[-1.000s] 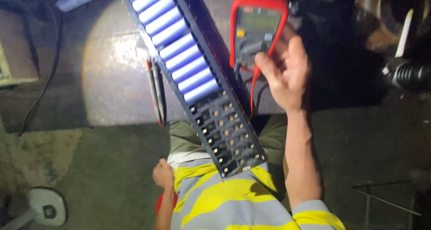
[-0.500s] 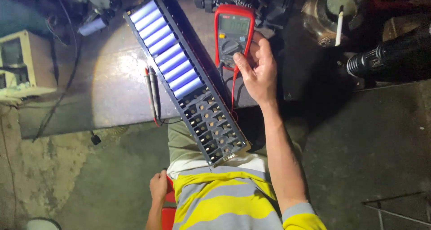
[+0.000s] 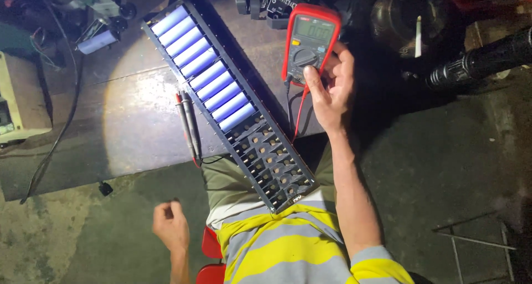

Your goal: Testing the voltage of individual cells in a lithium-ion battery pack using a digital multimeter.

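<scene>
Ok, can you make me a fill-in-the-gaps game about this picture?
1. The right hand touches a meter with a ____ case.
2. The blue cells sit in a long ____ holder.
3. Two probes lie on the ____ side of the holder.
4. The left hand holds ____.

Missing words: red; black; left; nothing

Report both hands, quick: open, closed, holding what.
Left hand: loosely curled, holding nothing, low beside the body.
Right hand: on the red multimeter, thumb at its dial; grip cannot be told.
</scene>
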